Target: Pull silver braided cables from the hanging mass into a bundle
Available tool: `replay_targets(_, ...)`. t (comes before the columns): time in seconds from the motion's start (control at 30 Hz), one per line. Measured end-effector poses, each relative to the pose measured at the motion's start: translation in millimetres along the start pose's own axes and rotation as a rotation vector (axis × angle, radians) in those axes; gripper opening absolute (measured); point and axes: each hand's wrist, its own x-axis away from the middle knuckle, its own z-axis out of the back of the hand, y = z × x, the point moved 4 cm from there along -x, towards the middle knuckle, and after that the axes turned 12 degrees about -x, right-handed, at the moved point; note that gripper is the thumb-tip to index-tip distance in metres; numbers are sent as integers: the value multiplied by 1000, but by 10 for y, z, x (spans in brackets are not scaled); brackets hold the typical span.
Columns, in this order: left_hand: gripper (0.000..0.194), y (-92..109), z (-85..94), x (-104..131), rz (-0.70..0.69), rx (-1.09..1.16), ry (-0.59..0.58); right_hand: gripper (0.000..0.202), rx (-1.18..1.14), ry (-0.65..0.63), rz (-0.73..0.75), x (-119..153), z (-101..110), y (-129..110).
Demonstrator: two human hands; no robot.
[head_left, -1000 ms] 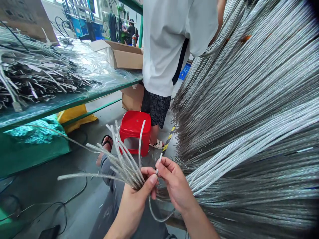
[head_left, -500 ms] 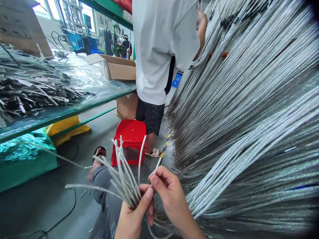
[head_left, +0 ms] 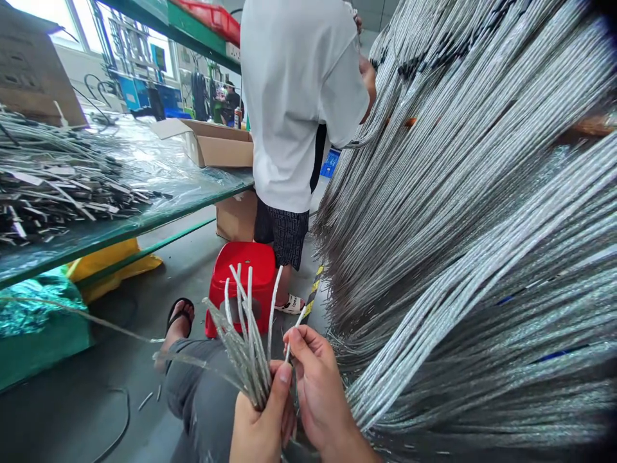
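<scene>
My left hand (head_left: 264, 411) is closed around a bundle of silvery braided cables (head_left: 245, 350), whose loose ends fan upward above the fist. Between the thumb and fingers of my right hand (head_left: 313, 379) is one single cable (head_left: 297, 321), pinched just below its tip. Its lower part runs down to my left thumb. The two hands are nearly touching over my lap. Beside my right hand, a thick sheaf of the same cables (head_left: 424, 315) sweeps up to the right; whether it joins the held bundle is hidden.
Long cables (head_left: 463, 167) hang in a dense mass on the right. A person in a white shirt (head_left: 289, 96) stands ahead beside a red stool (head_left: 243, 257). At left, a workbench (head_left: 183, 193) bears a pile of strips (head_left: 62, 193) and an open carton (head_left: 224, 151).
The view has shifted slightly, so the stool and person sit lower and further left. My right hand still pinches the single cable, its tip now leaning close to the left fist.
</scene>
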Motion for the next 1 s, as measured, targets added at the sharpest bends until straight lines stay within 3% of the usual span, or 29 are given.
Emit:
replay_targets(0.33,50,15,-73,76,-25,-7,37,36,-12,43,80,-94,-47,-108)
replay_targets(0.47,47,-113,-23,155,-33,-18,35,34,-74,70,225,-299,9,-519)
replay_targets(0.53,46,-183,28,189,-13,16,37,35,-117,151,383,-402,114,-822)
replay_targets(0.6,46,-208,76,194,10,50,27,34,-108,159,431,-468,207,-1002)
replay_targets(0.73,41,-84,146,121,-28,73,-15,43,348,-14,374,-361,273,-883)
replay_targets(0.83,36,45,200,67,-89,45,-7,29,699,-216,319,-95,239,-605)
replay_targets(0.93,34,93,278,40,-73,54,86,29,913,-545,217,203,126,-368)
replay_targets(1.0,37,91,324,29,-39,73,161,39,1042,-655,204,337,84,-277)
